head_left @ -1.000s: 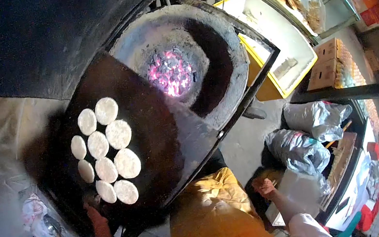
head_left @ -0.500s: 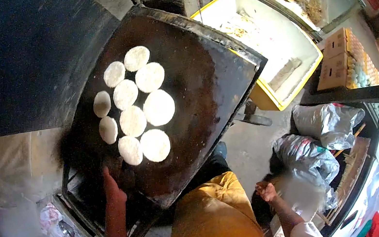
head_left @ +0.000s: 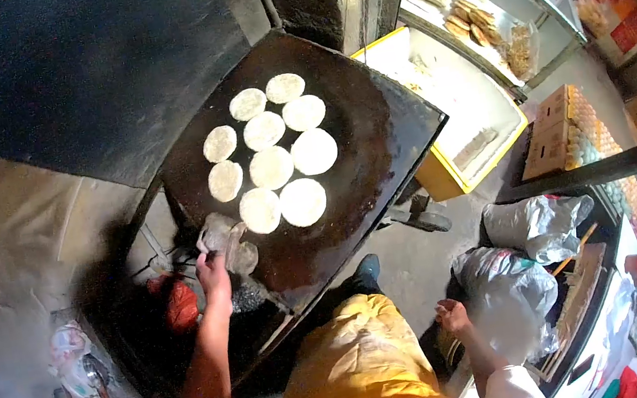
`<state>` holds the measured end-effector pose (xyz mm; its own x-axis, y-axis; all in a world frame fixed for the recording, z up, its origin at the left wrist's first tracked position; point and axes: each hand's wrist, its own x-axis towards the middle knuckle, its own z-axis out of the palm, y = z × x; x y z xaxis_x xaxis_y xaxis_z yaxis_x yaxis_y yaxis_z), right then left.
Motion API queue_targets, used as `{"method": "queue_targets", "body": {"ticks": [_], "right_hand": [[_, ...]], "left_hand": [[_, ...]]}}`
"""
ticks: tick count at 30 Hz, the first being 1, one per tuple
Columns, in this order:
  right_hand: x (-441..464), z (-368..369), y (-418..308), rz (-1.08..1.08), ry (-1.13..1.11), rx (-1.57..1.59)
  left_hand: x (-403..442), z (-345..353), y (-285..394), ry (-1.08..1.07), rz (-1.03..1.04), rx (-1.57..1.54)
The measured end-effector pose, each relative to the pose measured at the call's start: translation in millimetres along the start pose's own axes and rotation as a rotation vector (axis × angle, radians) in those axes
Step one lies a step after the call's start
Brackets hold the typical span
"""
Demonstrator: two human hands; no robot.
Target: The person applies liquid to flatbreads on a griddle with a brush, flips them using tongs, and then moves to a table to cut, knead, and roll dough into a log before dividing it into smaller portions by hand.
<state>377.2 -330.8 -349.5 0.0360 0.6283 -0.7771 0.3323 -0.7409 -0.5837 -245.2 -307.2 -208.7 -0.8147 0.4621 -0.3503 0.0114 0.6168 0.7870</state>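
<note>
My left hand (head_left: 214,275) is closed on a crumpled greyish cloth (head_left: 237,248) at the near left corner of a dark griddle plate (head_left: 361,155). Several round flat breads (head_left: 271,168) lie on the plate, beyond the cloth. Over on the right, my right hand (head_left: 453,316) hangs in the air with its fingers curled, beside silver bags (head_left: 503,274); whether it holds anything is too small to tell. A yellow apron (head_left: 359,358) covers my front between the two arms.
A yellow-rimmed white bin (head_left: 479,117) adjoins the griddle's right side. Behind it a glass case holds breads (head_left: 473,18). Egg trays and cartons (head_left: 548,133) stand at the right. A red bag (head_left: 179,304) is under the griddle's left corner, and a dark panel (head_left: 102,75) rises at upper left.
The griddle plate with the breads has shifted back over the glowing coals, which are now covered. My left hand has come into brighter light, with the cloth now visible. My right hand's fingers are more curled.
</note>
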Motion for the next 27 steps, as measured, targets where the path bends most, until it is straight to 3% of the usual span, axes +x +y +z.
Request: {"method": "queue_targets", "body": {"ticks": [2, 4, 6, 8, 10, 11, 14, 16, 17, 18, 19, 24, 27], "right_hand": [[-9.5, 15.1, 27.3, -0.039, 0.021, 0.039], [-42.6, 25.0, 60.9, -0.1, -0.015, -0.076], [-65.5, 32.5, 125.4, -0.029, -0.106, 0.188], [-57.8, 34.7, 251.5, 0.033, -0.115, 0.494], [-156.3, 48.4, 191.4, 0.029, -0.052, -0.451], [-179.2, 50.3, 198.4, 0.013, -0.018, -0.648], [-215.3, 49.9, 220.7, -0.038, 0.021, -0.919], [-223.0, 41.2, 202.2, -0.197, 0.023, -0.853], [-220.3, 33.0, 182.2, -0.344, -0.014, -0.916], [-218.1, 33.3, 153.6, -0.196, 0.023, -0.754], [-199.6, 29.6, 142.3, -0.264, 0.05, -0.867], [-199.4, 30.0, 31.6, -0.226, 0.096, -0.388], [-216.7, 15.5, 35.0, -0.46, 0.06, -0.328]], "left_hand": [[-34.5, -8.6, -1.8, -0.004, 0.423, 0.208], [-84.3, -29.8, -12.3, -0.224, 0.575, 0.064], [-116.1, -53.0, -58.6, -0.459, 0.464, 0.064], [-159.6, -83.0, -73.8, -0.604, 0.261, 0.066], [-182.6, -103.9, -133.6, -0.602, 0.216, 0.055], [-198.0, -113.4, -158.4, -0.568, 0.255, -0.029], [-221.6, -147.8, -232.7, -0.562, 0.156, -0.04], [-221.4, -167.3, -282.8, -0.627, 0.009, -0.032], [-212.1, -173.8, -329.0, -0.624, 0.129, -0.012], [-203.9, -180.4, -373.2, -0.615, 0.248, 0.009], [-203.7, -186.8, -393.2, -0.608, 0.196, 0.058], [-229.0, -203.2, -452.0, -0.447, -0.54, 0.186], [-240.2, -181.4, -475.1, -0.313, -0.802, 0.122]]}}
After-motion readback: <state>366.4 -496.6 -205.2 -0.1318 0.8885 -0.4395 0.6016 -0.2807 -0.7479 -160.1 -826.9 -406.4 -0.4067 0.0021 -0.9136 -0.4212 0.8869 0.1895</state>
